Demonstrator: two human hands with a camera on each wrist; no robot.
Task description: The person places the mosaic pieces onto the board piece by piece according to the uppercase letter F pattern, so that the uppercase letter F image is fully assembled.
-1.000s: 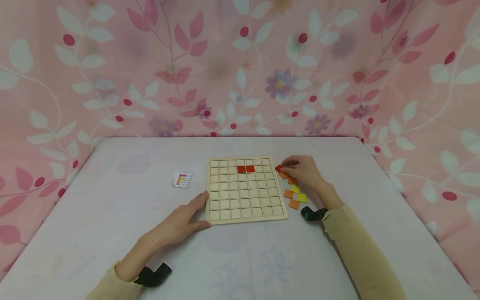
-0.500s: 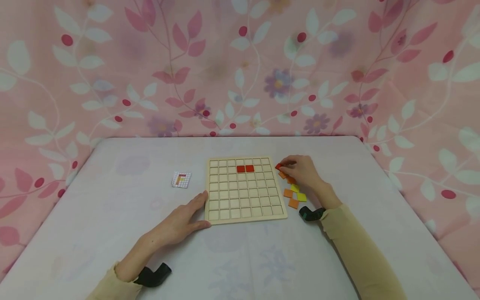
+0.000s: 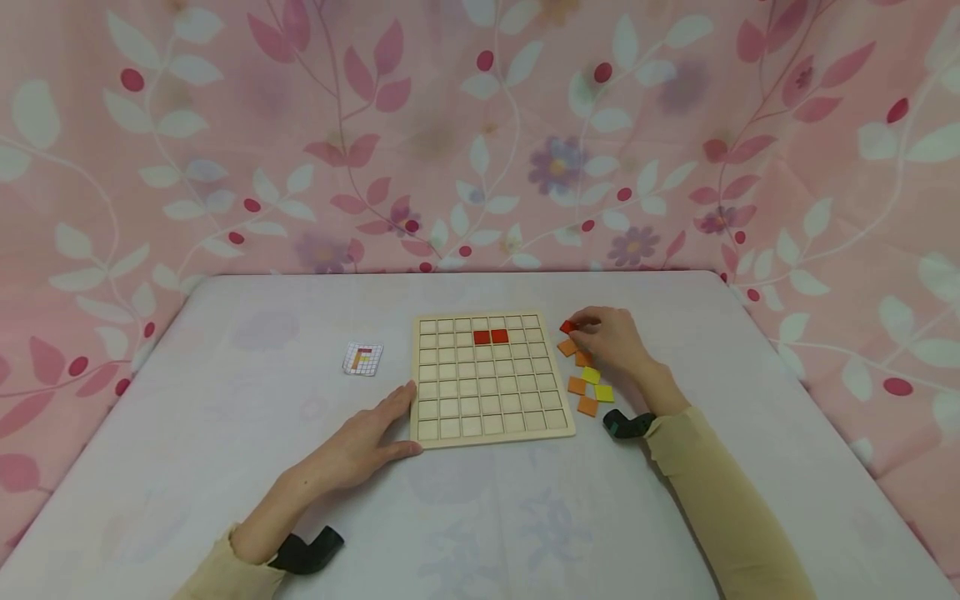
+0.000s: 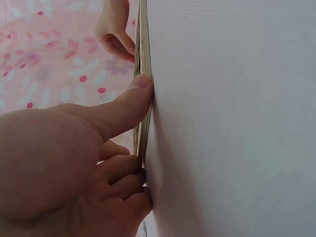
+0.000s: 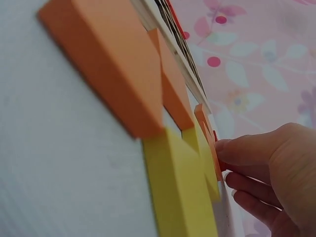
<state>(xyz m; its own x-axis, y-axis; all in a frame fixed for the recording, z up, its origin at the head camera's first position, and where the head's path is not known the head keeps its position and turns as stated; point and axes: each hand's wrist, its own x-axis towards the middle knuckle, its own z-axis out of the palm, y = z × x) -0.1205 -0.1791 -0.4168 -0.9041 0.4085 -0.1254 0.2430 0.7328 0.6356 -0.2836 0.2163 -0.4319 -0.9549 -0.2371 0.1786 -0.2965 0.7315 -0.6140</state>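
Observation:
A pale wooden grid board (image 3: 489, 386) lies mid-table in the head view, with two red square tiles (image 3: 491, 337) side by side in a cell row near its far edge. My left hand (image 3: 365, 442) rests against the board's left side, thumb at the front left corner; the left wrist view shows the thumb (image 4: 133, 101) on the board's edge. Right of the board, my right hand (image 3: 611, 340) pinches another red tile (image 3: 567, 326) between thumb and fingertips. In the right wrist view the fingers partly hide that tile, just beyond an orange tile (image 5: 207, 131).
Several loose orange tiles (image 3: 588, 407) and yellow tiles (image 3: 604, 393) lie along the board's right side, near the right wrist. A small printed grid card (image 3: 363, 359) with a coloured pattern lies left of the board. A pink floral curtain (image 3: 480, 167) hangs behind the table.
My right hand has shifted slightly right, away from the board, with the red tile moving along between its fingers. The left hand and the board have stayed in place.

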